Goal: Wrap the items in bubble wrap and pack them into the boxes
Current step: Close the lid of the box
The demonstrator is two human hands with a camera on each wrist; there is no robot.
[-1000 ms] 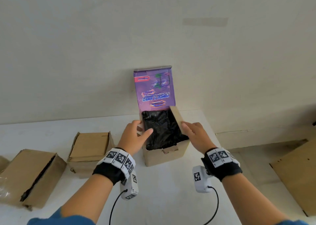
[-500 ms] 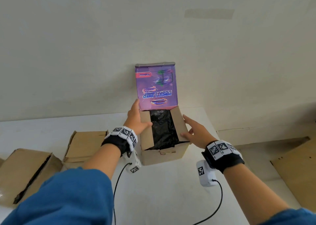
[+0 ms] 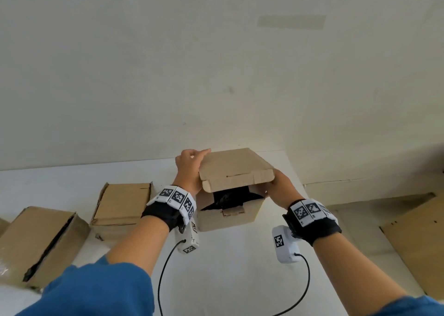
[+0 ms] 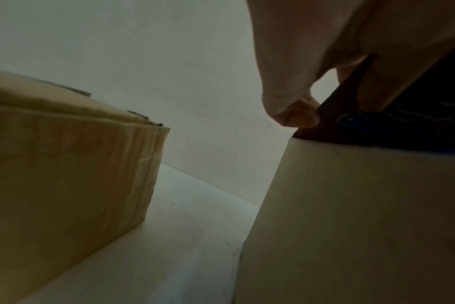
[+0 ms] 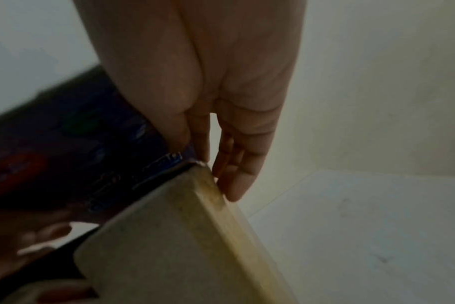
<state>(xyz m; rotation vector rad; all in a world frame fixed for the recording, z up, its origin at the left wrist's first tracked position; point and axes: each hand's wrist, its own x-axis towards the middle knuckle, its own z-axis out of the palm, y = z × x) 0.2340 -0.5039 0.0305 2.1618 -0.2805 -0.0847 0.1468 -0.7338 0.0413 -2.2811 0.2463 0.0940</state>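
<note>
A small cardboard box (image 3: 228,216) stands on the white table (image 3: 235,267) near the wall. Its lid (image 3: 236,167) is folded down at a slant over the opening, and the black wrapped item (image 3: 230,195) still shows in the gap beneath. My left hand (image 3: 192,164) grips the lid's left edge, with the thumb (image 4: 296,115) at the rim of the dark printed underside (image 4: 408,123). My right hand (image 3: 276,183) holds the lid's right front corner. There the thumb (image 5: 169,127) lies on the purple underside (image 5: 73,148) and the fingers (image 5: 237,176) reach down the outside.
Two more cardboard boxes (image 3: 122,202) (image 3: 40,241) lie on the table to the left; the nearer one (image 4: 65,164) sits a hand's width from the held box. Flat cardboard (image 3: 418,241) lies on the floor past the table's right edge. The wall stands close behind.
The lid stood upright showing its purple print; it now tips forward and down over the box. Both hands have moved up from the side flaps to the lid's edges.
</note>
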